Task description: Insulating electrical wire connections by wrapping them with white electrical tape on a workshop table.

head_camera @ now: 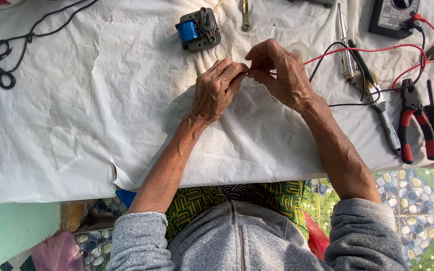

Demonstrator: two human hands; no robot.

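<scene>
- The left hand and the right hand are seen brought together over the middle of the desk, which is covered by a crinkled white sheet.
- A thin red wire is pinched between the fingertips of both hands; each grip is closed on it, at the point where the fingertips meet.
- From the right hand the red wire is traced rightward and up to a dark multimeter at the far right edge of the desk.
- A black wire is noted running beside the red one, just right of the right hand.
- A small motor with a blue coil is found lying just beyond the hands, apart from them.
- At the right, a test screwdriver, a pair of red-handled pliers and a grey-handled tool are laid out side by side.
- A looped black cord lies at the far left, well apart from the hands.
- Grey sleeves are seen on both forearms.
</scene>
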